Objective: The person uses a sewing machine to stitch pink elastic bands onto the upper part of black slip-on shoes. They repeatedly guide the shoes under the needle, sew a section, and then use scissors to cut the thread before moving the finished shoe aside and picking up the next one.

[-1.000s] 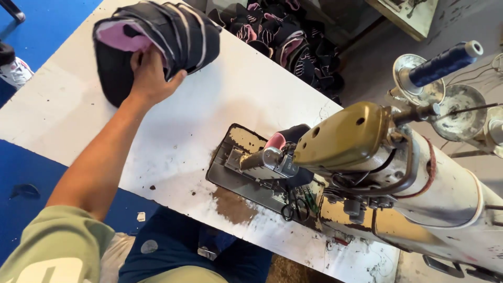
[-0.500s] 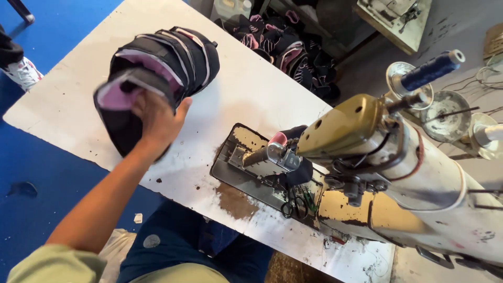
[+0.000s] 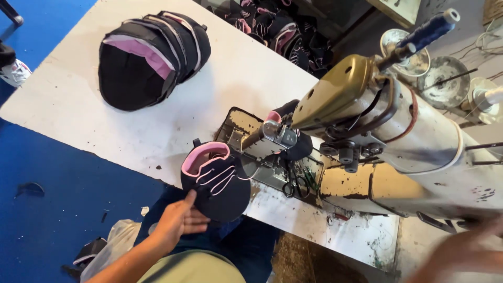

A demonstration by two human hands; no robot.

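Black-and-pink shoe upper [image 3: 217, 178] gripped from below by left hand [image 3: 178, 220], at the white worktop [image 3: 157, 131] edge, just beside the sewing machine [image 3: 377, 131]. Right hand [image 3: 461, 254] blurred, state indeterminate. Stacked uppers [image 3: 149, 57] well apart.

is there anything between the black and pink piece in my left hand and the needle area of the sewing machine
Nothing visible blocks it. The left hand holds the black and pink piece right at the machine bed, with another dark piece already under the sewing machine head.
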